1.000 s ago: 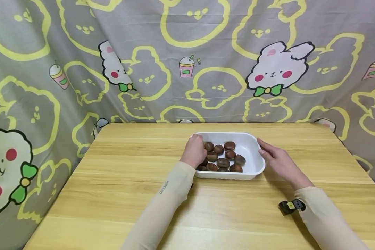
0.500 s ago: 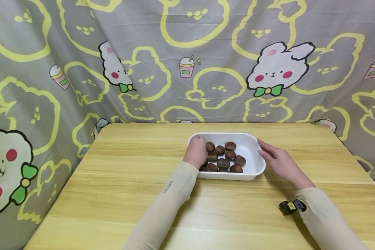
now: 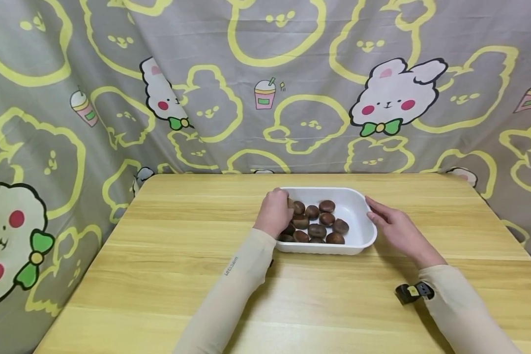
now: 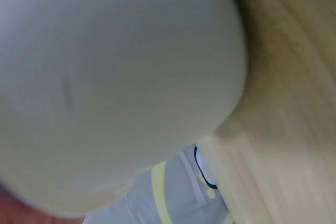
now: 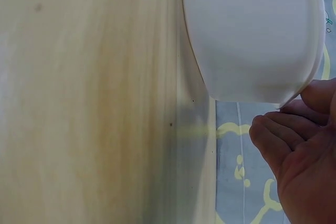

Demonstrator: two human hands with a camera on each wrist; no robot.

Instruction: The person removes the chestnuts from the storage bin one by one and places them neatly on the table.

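Observation:
A white rectangular tray (image 3: 353,216) with rounded corners stands on the table, holding several brown chestnuts (image 3: 316,230) gathered toward its left and middle. My left hand (image 3: 274,212) reaches over the tray's left end with curled fingers. A brown chestnut edge shows at those fingertips, mostly covered by the hand. At the right end, my right hand (image 3: 397,228) pinches the tray rim, thumb on top and fingers outside. In the right wrist view the fingers (image 5: 283,135) lie just under the rim. The tray's outer wall (image 4: 121,77) fills most of the left wrist view.
The light wooden table (image 3: 159,275) runs to a grey curtain (image 3: 230,44) with yellow outlines and rabbit prints, hanging behind it and at the sides. A small black camera (image 3: 408,294) sits at my right wrist.
My left hand shifts slightly right and then back left over the tray's left end. The right hand keeps its hold on the rim, and the chestnuts stay nearly where they were.

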